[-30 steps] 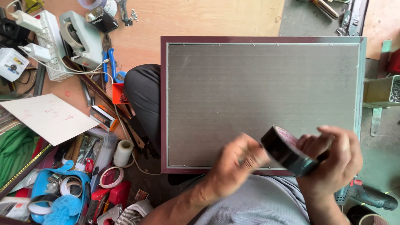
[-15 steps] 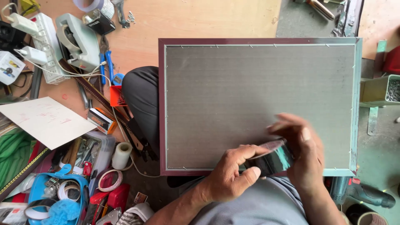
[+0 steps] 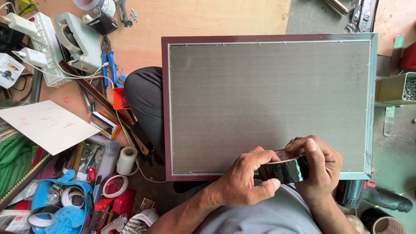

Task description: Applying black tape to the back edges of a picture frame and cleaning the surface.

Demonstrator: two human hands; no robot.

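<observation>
While both hands clasp the dark tape roll (image 3: 286, 170) at the picture frame's (image 3: 268, 104) lower edge, left hand (image 3: 242, 182) and right hand (image 3: 318, 167) crowd it. Likely the strip starts crooked if either grip slips.

I note a small orange-and-black box (image 3: 105, 125) at centre left on the surface. A small white printed package (image 3: 8, 71) sits at the far left edge. A black label (image 3: 94, 21) marks a device at upper left.
</observation>
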